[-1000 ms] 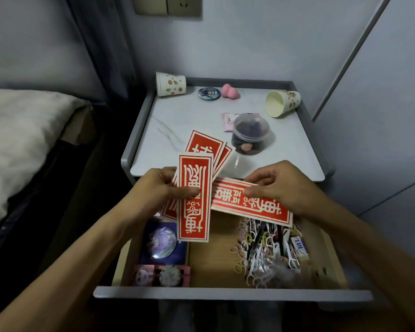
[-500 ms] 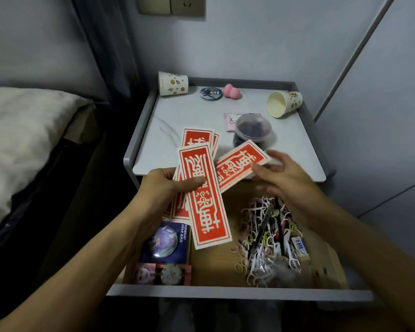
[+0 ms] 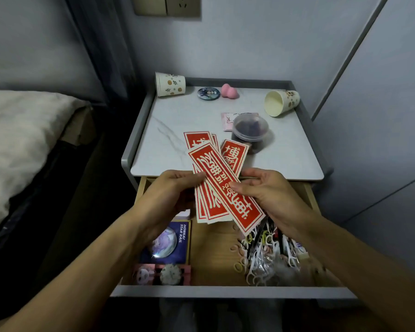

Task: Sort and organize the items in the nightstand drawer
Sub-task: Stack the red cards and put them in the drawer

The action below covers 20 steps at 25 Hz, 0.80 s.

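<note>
Above the open drawer (image 3: pixel 225 291), left hand (image 3: pixel 168 195) and right hand (image 3: pixel 266 190) both pinch one fan of perhaps five red cards (image 3: pixel 216 178); two paper cups (image 3: pixel 170 84) sit behind.

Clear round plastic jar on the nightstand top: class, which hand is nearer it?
Right. The right hand is just in front of the jar; the left hand is farther off, front-left.

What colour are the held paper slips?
The paper slips are red with cream lettering and borders, clearest in head view.

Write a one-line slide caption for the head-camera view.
Left hand and right hand hold a fan of red cards over the open drawer.
</note>
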### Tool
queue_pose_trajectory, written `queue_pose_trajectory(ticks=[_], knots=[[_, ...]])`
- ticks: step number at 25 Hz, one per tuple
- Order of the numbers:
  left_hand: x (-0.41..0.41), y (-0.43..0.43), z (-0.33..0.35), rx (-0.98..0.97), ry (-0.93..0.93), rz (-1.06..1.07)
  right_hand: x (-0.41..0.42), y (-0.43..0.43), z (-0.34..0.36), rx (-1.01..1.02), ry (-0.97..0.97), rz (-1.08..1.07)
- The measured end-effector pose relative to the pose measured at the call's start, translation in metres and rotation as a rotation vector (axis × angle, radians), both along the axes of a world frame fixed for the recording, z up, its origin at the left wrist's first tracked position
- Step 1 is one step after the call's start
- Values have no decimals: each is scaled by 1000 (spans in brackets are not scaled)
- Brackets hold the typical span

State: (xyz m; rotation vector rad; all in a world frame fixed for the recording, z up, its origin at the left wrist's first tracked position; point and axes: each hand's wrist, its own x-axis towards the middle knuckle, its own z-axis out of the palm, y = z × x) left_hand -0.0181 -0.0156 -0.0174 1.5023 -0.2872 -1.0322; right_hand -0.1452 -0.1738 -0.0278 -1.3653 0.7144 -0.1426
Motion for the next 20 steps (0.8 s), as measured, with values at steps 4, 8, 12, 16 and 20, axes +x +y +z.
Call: queue_pose_trajectory(ticks=[4,8,12,16,20], knots=[[-2,-1,-4,22,-90,103,0,8,2,23,-15,81],[-9,-1,-1,49,-190,157,1,13,2,21,-5,151],[-16,-1,-2,60,-397,100,0,14,0,80,7,146],[-13,-2,-6,72,-401,-136,0,14,0,-10,5,189],[-10,0,-1,77,-375,-218,-1,13,7,-126,39,266]])
